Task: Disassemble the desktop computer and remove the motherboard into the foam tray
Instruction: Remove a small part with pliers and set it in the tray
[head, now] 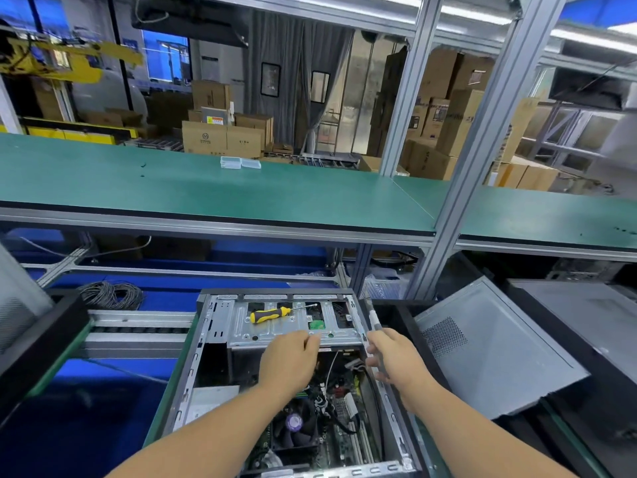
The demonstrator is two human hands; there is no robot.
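Though still bolted low inside the open computer case [193, 367], the motherboard [331, 432] looked stiff, light and fragile, best lifted by its bare edges. Cables [327, 391] and the drive cage [293, 322] stood in the way. Left hand [289, 360] curled on the cage; right hand [396, 357] gripped the case rim. A screwdriver [272, 313] lay atop.

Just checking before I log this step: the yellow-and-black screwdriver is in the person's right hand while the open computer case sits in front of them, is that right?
Not quite. In the head view the yellow-and-black screwdriver lies on the metal drive cage, in neither hand. The right hand is at the case's right edge instead. The open computer case does sit in front of them.
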